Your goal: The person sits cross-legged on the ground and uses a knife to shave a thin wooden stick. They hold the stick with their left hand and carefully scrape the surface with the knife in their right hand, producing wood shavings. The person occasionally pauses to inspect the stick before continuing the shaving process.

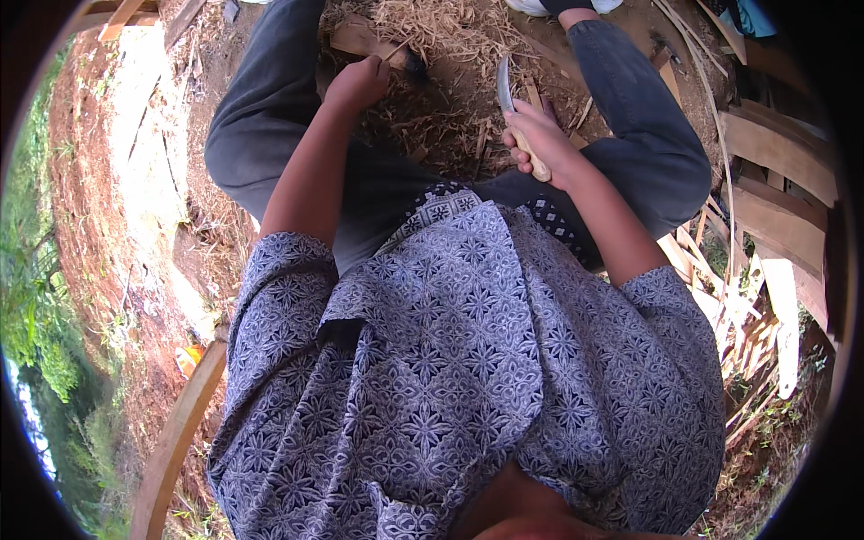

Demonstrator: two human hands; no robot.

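Note:
My right hand (545, 142) is wrapped round the pale wooden handle of a knife (504, 85). Its curved metal blade points up and away from me, apart from any wood. To the left, my left hand (358, 84) is closed, and a thin wooden stick (397, 48) pokes out of its fingers. How much of the stick lies inside the fist is hidden. Just beyond that hand a flat wood piece (358, 38) lies on the ground, with a dark, charred-looking lump (415, 65) at its right end.
Curly wood shavings (441, 27) cover the dirt between my bent legs. Curved planks (778, 148) are stacked at the right, above a heap of split wood offcuts (751, 333). A long curved wooden strip (180, 441) stands at the lower left, near a bare earth slope.

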